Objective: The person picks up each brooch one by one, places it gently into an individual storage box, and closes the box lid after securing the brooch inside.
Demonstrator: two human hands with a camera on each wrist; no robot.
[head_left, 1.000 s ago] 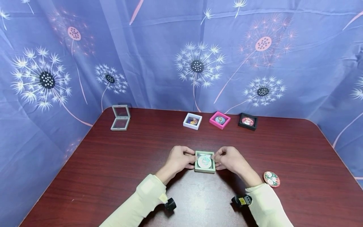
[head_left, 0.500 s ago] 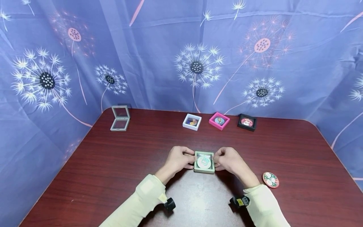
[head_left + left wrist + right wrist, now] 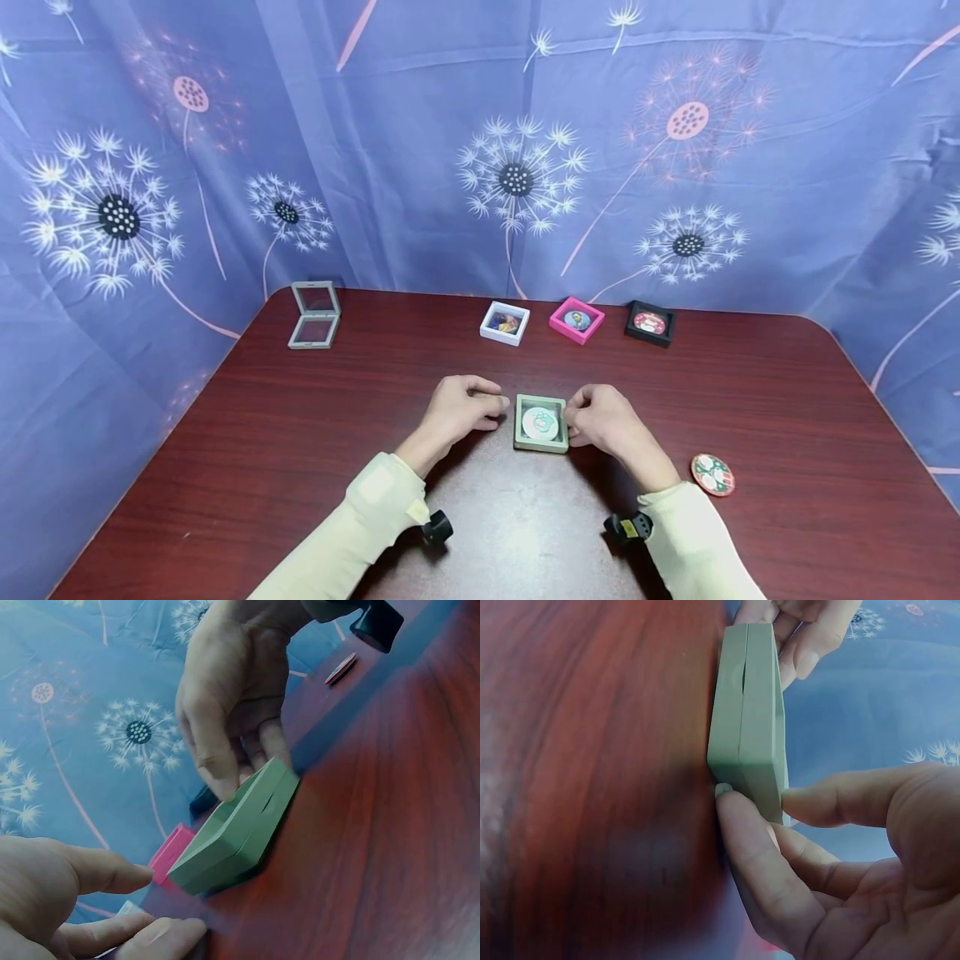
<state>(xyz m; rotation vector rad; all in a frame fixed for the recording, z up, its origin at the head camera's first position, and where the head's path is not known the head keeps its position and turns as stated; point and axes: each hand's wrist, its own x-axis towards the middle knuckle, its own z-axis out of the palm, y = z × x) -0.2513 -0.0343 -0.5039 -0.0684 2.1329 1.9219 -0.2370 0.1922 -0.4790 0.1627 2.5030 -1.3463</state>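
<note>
A green square display case point(image 3: 541, 447) lies closed on the table, its seam visible along the side in the right wrist view. Through its clear window shows a round white badge point(image 3: 540, 423) with a green drawing. My right hand point(image 3: 606, 417) pinches the case's right edge, thumb on the rim and fingers against the side point(image 3: 750, 772). To the left of the case is my left hand point(image 3: 456, 408), a small gap from it, fingers loosely bent and holding nothing. In the left wrist view its fingers point(image 3: 112, 874) are apart from the case.
A grey case point(image 3: 313, 344) stands unfolded at the back left. White point(image 3: 500, 337), pink point(image 3: 568, 333) and black point(image 3: 645, 337) cases, each with a round badge inside, line the back. A loose red and green badge point(image 3: 713, 475) lies near my right wrist. A blue curtain point(image 3: 405, 167) hangs behind.
My left hand has let go of the green case and moved a little left. My right hand still holds the right edge. The case has barely moved.
</note>
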